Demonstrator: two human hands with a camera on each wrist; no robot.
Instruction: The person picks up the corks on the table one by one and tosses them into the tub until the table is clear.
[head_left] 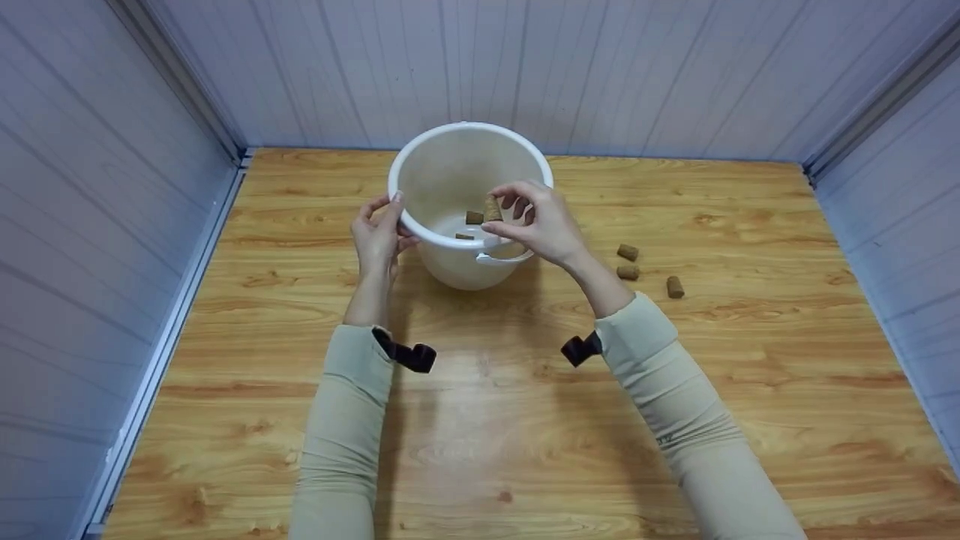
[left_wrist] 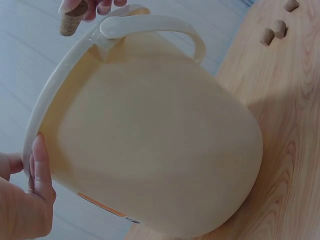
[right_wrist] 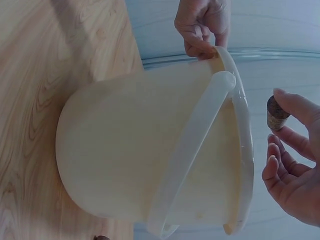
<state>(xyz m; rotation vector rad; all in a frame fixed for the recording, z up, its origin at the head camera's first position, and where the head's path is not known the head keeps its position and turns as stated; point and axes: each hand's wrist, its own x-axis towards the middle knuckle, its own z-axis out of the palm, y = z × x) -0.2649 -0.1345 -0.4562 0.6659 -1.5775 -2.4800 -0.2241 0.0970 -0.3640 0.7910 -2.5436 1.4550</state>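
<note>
A white plastic bucket [head_left: 469, 268] stands on the wooden surface near the back wall. My left hand [head_left: 373, 238] grips its rim at the left, thumb on top and fingers beneath on the outside, as the left wrist view shows. Between thumb and fingertip, my right hand [head_left: 549, 225] pinches a cork stopper [head_left: 493, 208] over the right front part of the bucket's mouth. In the right wrist view this cork [right_wrist: 276, 114] is just above the rim, its other fingers loosely curled below. Inside the bucket lie a cork [head_left: 474, 217] and part of another cork [head_left: 464, 236].
Three loose corks [head_left: 628, 252] lie on the wooden surface [head_left: 480, 420] to the right of the bucket. The bucket's white handle [right_wrist: 187, 150] hangs down its near side. Pale panelled walls [head_left: 480, 75] enclose the back and both sides.
</note>
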